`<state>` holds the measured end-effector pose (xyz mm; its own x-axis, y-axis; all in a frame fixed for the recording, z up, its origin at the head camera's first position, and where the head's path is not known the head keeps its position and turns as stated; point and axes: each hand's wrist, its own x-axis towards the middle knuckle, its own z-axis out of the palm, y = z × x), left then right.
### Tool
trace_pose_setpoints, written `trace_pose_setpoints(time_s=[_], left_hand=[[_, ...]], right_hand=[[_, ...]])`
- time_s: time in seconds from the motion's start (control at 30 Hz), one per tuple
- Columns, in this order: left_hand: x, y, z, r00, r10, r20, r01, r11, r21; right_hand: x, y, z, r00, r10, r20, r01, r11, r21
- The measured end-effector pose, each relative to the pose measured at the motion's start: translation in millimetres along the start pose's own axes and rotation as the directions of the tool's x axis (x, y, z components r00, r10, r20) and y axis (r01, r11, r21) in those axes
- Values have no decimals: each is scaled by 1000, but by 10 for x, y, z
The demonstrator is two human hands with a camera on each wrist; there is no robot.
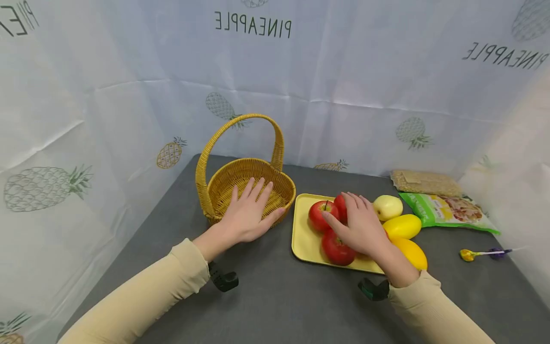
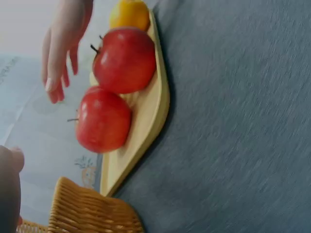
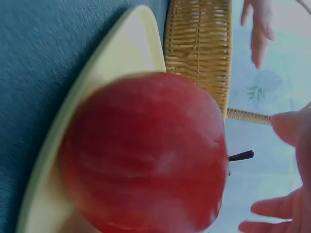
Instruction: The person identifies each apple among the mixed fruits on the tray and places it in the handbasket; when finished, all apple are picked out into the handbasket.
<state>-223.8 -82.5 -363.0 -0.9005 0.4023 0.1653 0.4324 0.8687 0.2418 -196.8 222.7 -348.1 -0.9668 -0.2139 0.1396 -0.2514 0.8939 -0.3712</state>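
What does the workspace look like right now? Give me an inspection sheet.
Surface: grey tabletop.
Job's things: wicker basket; yellow tray holding three red apples, a pale apple and two yellow fruits.
Clutter: green snack bag, grain packet, small yellow-and-purple item.
Hands: left hand flat on the basket rim; right hand spread over the red apples.
Cables: nothing seen.
Surroundings: pineapple-print sheet.

2 red apples [image 2: 114, 87] on a yellow tray [image 2: 146, 131], wicker basket [image 2: 90, 213] beside
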Motion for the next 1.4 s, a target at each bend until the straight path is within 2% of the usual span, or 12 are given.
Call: trace_pose_setpoints(time_s=[0.13, 0.27, 0.4, 0.53, 0.63, 0.8, 0.9, 1.0, 1.1, 1.17, 1.27, 1.4], left_hand=[[-114, -14, 49, 999, 32, -44, -34, 997, -64], [-237, -40, 67, 992, 67, -103, -78, 991, -105], [-433, -94, 62, 985, 47, -165, -74, 985, -159], [-629, -122, 94, 973, 15, -230, -71, 969, -236], [-764, -148, 107, 955, -14, -297, -79, 951, -298], [-926, -231, 88, 911, -55, -410, -115, 918, -379], [-949, -316, 84, 882, -71, -466, -144, 900, -411], [-919, -446, 87, 859, -91, -504, -171, 877, -449], [-893, -606, 118, 847, -137, -514, -171, 844, -508], [-890, -706, 136, 848, -179, -499, -150, 822, -550], [-909, -845, 142, 853, -243, -462, -94, 800, -593], [-921, -1019, 114, 871, -281, -404, -28, 791, -611]], right_hand=[[-117, 21, -18, 999, -29, -37, 32, 995, 98], [-252, 31, -73, 997, -51, -54, 59, 987, 148], [-334, 35, -81, 998, -45, -37, 51, 983, 175], [-409, 57, -66, 999, -45, -30, 49, 987, 154], [-440, 69, -52, 998, -52, -26, 55, 990, 131], [-451, 70, -36, 998, -58, -21, 61, 989, 132], [-462, 67, -56, 998, -54, -12, 55, 991, 126], [-482, 65, -75, 999, -43, -7, 43, 997, 70], [-509, 62, -68, 1000, -27, -1, 27, 1000, -3], [-524, 52, -60, 1000, -19, -1, 19, 999, -34], [-549, 35, -43, 1000, 6, 1, -6, 998, -57], [-586, 22, 10, 1000, 30, -9, -30, 998, -51]])
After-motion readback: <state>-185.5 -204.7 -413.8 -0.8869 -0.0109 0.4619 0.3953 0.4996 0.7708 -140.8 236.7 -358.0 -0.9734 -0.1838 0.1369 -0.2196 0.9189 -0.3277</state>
